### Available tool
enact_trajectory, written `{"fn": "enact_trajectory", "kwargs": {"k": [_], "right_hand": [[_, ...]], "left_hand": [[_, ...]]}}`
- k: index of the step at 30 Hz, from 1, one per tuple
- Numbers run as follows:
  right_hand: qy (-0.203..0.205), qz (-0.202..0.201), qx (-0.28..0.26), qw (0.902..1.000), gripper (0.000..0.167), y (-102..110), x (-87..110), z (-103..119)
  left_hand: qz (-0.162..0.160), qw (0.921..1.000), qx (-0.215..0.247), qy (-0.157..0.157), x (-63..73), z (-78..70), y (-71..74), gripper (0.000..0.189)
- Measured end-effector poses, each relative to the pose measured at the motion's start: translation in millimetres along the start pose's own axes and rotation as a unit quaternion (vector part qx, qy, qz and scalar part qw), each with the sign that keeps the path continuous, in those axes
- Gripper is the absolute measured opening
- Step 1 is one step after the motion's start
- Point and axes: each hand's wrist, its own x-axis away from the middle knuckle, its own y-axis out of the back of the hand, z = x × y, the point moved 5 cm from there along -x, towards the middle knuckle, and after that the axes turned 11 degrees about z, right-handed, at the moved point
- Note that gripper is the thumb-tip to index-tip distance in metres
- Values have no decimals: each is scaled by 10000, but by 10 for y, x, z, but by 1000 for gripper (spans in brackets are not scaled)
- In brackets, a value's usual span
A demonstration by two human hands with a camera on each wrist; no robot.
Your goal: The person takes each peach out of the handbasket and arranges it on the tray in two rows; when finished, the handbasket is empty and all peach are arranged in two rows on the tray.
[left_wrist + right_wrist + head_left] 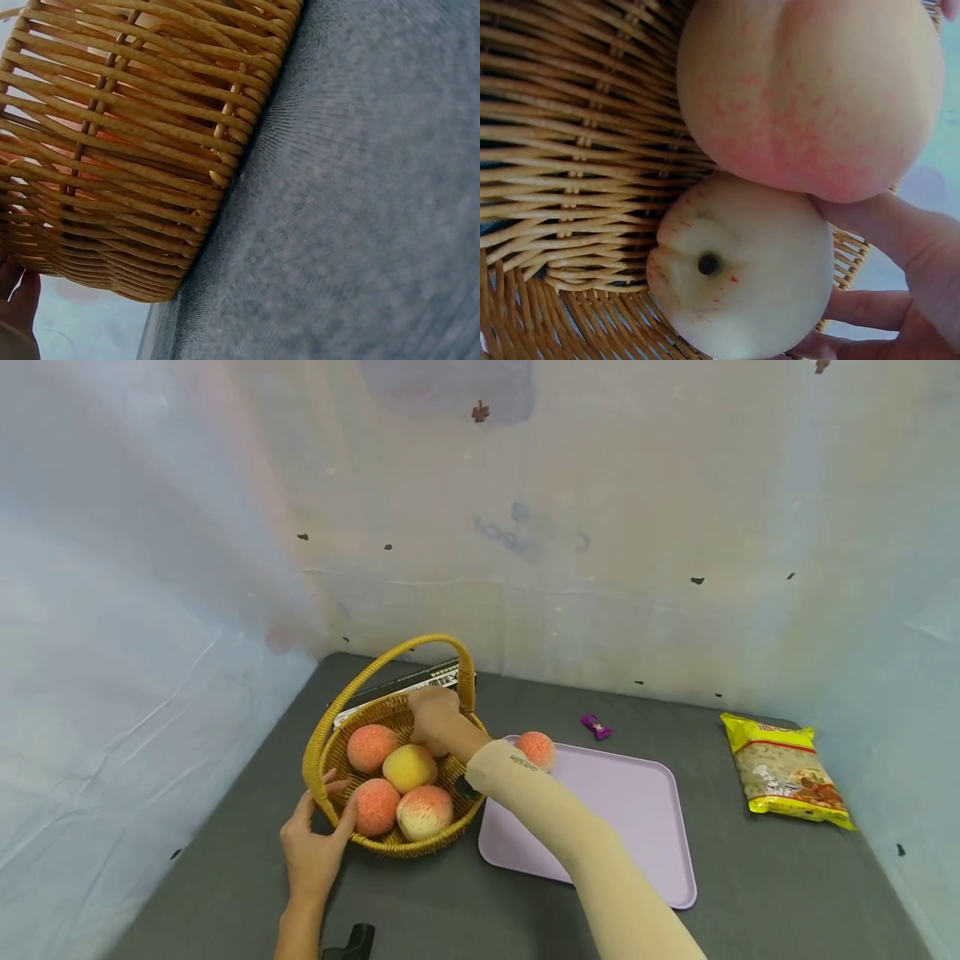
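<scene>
A yellow wicker basket [408, 846] with a tall arched handle stands left of centre, with several peaches in it. Pinkish-orange peaches [372, 748], a yellow one [409, 767] and a pale one with a red blush [424, 813] show from above. My left hand [315, 843] grips the basket's left rim near the handle's foot. My right hand [435, 714] reaches inside at the far side. In the right wrist view, its thumb and fingers curl round a pale peach [757, 262] with a dark stem spot, below a larger peach [810, 97]. The left wrist view shows the woven outer wall [142, 142].
Right of the basket lies a lilac tray [630, 802] with one peach [536, 750] at its far left corner. Beyond it are a purple-wrapped candy [596, 727] and a yellow food bag [787, 772]. Behind the basket is a black-and-white box [405, 687].
</scene>
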Motion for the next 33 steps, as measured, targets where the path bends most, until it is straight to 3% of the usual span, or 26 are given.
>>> {"fn": "enact_trajectory", "kwargs": {"k": [5,9,13,17,20,23,27,30,33], "right_hand": [[203,-530,-539,9969,18,267,140,-84],[544,-734,-1335,9868,39,434,234,-191],[1201,-873,-2004,9684,59,419,307,-242],[1777,-1299,-2508,9427,61,328,363,-267],[2057,-1630,-3076,9146,62,252,413,-321],[2405,-1872,-3663,8792,61,163,483,-395],[2875,-2066,-4583,8152,59,10,583,-515],[3026,-2178,-5192,7691,59,-102,657,-636],[2997,-2324,-5439,7486,59,-194,749,-777]], "left_hand": [[-63,10000,36,-33,-43,-75,12,33],[-99,9999,-14,-10,-95,-74,42,32],[-110,9999,-88,28,-107,16,68,32],[-115,9999,-86,-61,-121,-130,112,30],[-126,9998,-92,-103,-134,-254,135,29],[-129,9998,-116,-111,-141,-162,127,30],[-102,9999,-11,-135,-153,46,109,33],[-14,9998,169,-114,-171,115,112,33],[30,9996,271,-67,-179,137,117,34]]}}
